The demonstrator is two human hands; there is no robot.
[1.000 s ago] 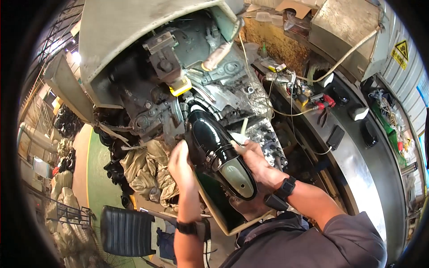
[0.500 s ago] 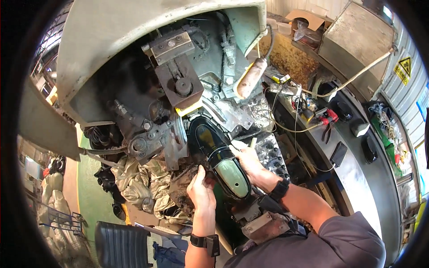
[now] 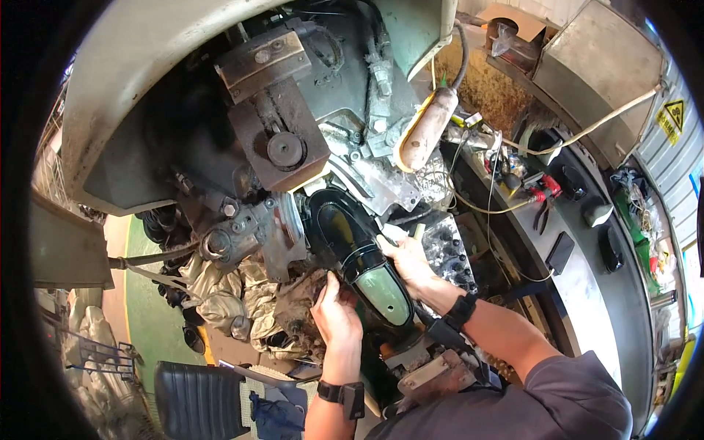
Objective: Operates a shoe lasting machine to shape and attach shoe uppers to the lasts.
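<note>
A glossy black shoe upper point(image 3: 339, 229) on a pale green last point(image 3: 380, 292) lies sole side up, its toe pushed against the jaws of a greasy lasting machine point(image 3: 282, 150). My right hand point(image 3: 408, 265) grips the right side of the upper near its middle, thumb on top. Low on the other side is my left hand point(image 3: 337, 314), its fingers curled and thumb raised next to the shoe's left edge. What those left fingers hold is hidden. A dark metal block with a round knob stands above the toe.
A worn hand-held unit point(image 3: 427, 130) hangs on a cable to the right of the block. On the right bench lie a phone point(image 3: 560, 252), red-handled pliers point(image 3: 544, 192) and cables. Fabric bundles point(image 3: 227, 293) and a black chair point(image 3: 199, 402) are at the lower left.
My view has shifted, so the machine block looks larger and the hanging unit sits farther right. Both hands and the shoe keep nearly the same place.
</note>
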